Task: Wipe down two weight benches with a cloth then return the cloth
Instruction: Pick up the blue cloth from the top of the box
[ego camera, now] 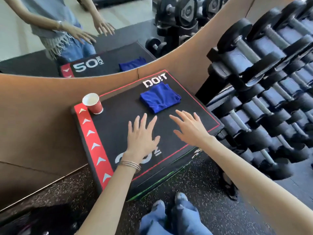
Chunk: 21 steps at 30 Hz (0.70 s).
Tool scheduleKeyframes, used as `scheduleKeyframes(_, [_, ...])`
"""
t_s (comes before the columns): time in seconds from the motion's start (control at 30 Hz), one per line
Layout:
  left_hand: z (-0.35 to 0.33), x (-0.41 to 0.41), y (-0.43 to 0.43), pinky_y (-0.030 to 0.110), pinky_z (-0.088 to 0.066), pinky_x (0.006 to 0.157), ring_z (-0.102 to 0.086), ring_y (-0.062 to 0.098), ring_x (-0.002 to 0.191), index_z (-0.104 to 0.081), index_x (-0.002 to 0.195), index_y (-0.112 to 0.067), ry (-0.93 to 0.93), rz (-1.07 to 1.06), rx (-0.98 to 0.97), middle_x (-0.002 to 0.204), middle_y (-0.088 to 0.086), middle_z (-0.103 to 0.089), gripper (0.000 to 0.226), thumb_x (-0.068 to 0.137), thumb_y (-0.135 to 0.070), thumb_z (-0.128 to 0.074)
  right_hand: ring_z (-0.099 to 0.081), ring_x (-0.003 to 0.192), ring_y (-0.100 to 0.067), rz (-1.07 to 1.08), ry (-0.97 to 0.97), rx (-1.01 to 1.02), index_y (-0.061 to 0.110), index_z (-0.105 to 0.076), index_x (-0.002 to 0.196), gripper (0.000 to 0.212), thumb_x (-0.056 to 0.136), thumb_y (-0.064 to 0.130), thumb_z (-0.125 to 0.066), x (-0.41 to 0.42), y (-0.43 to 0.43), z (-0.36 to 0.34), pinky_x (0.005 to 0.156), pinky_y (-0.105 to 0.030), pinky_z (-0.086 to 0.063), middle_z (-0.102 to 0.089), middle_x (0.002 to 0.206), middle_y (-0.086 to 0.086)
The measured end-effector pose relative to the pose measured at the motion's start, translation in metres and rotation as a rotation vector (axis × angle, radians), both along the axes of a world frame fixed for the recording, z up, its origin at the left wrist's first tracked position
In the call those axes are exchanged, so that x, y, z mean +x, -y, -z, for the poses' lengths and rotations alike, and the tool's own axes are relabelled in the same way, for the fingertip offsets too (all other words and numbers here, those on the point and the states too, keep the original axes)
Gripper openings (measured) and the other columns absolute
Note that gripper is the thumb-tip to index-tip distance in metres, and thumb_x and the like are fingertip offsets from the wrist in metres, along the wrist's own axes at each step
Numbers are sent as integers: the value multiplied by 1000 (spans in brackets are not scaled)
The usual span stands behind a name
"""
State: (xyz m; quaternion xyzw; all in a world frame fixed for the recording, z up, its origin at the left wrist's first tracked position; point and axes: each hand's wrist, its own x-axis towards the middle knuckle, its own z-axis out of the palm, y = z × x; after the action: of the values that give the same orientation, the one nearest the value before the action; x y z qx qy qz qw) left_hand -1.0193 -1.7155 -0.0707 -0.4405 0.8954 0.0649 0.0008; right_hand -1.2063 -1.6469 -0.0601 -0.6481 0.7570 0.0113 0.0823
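Partly hidden: the large white print at the near end of the black box (118,119), covered by our left hand (141,133) and its bracelets (130,164); it may be a number.
Cut off: the dumbbell rack (264,85) runs out of frame on the right.
Hard to tell: whether our palms rest on the box top or hover just over it.
Writing: "DO!T" in white at the box's far edge; in the mirror (33,22) above, the box's reflection shows "50" beside small letters we cannot read.
Hands: our left hand lies flat, fingers straight and spread wide, holding nothing; our right hand (189,126) is splayed the same way, also holding nothing.
Task item: the blue cloth (160,97), folded, lies on the far part of the box top below "DO!T", just beyond our fingertips and untouched.
Also there: a red paper cup (93,103), upright at the box's far left corner, by the red arrow strip.
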Motion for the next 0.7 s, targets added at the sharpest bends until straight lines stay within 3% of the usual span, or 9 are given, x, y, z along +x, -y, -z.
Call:
scheduleKeyframes(0.43, [11,-53,74,51,-7,118,-6,32,145,-4,148,-33,19,-184,9,159,7,-7,72,89,-51,-42,-10,144,-29,-158,41,125,33,-17,148,63,94,48,-45,-59,190,56,115,-55,-13,-12,158,-2])
scheduleKeyframes(0.7, [32,-55,72,50,-6,117,-6,30,146,-5,148,-34,22,-291,18,159,6,-8,73,88,-52,-43,11,143,-40,-144,79,347,48,-3,145,74,84,73,-35,-63,251,106,104,-73,-3,10,159,3])
